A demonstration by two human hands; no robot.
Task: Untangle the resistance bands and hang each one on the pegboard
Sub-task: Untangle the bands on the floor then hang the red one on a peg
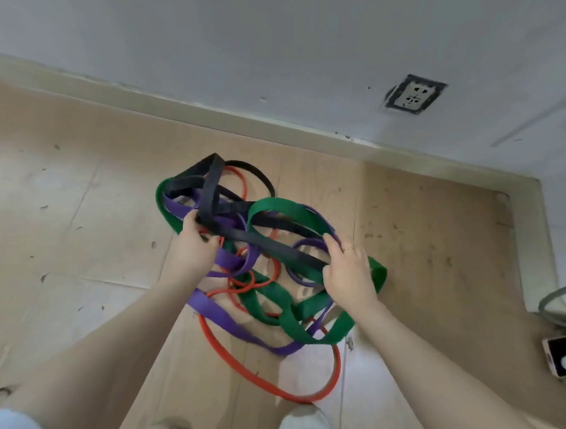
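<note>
Head view, bands: flat black rubber loop band (275,246) knotted w/ green (289,316), purple (227,319), thin red (260,377) bands, over tan floor (79,203).
Left hand (196,242): grip clenched on black band.
Right hand (349,272): grip clenched on same band's other end.
Handling: prob. light, floppy, stretchy; hold flat strap near crossings.

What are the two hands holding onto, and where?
Both grip the black band in the tangle. The left hand holds it where its strands cross; the right hand holds the other end of that straight stretch.
</note>
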